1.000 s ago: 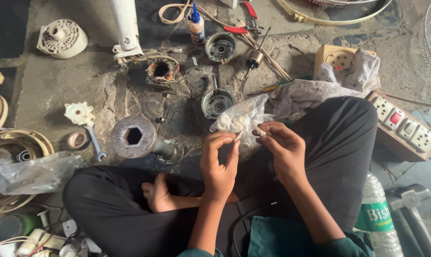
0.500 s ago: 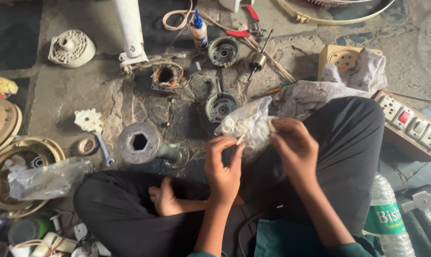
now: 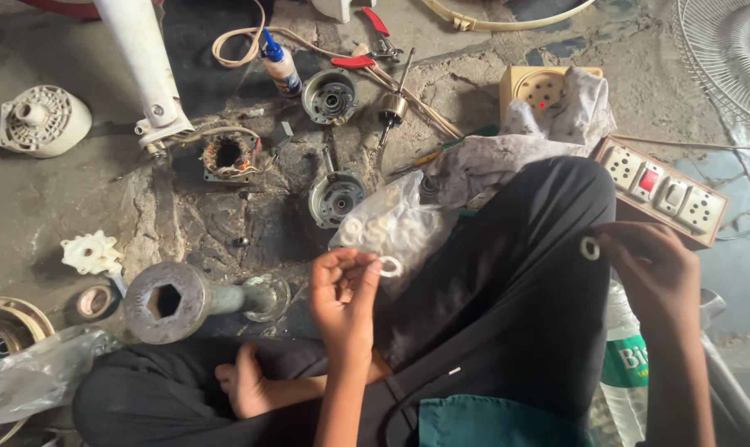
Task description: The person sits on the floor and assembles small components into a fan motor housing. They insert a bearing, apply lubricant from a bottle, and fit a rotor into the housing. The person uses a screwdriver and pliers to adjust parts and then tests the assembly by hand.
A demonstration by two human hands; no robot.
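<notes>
I sit cross-legged on a stained concrete floor. My left hand pinches a small white ring washer beside a clear plastic bag of white washers that rests against my knee. My right hand is out to the right above my knee and holds another small white washer between the fingertips. A motor end cap with a shaft lies just beyond the bag.
A wound stator, a second motor housing, a rotor shaft, a glue bottle and red pliers lie ahead. A power strip, a rag and a water bottle are at the right. A hex socket tool lies at the left.
My right hand has pulled away from the bag, out to the right, carrying a washer. My left hand stays by the bag holding another washer.
</notes>
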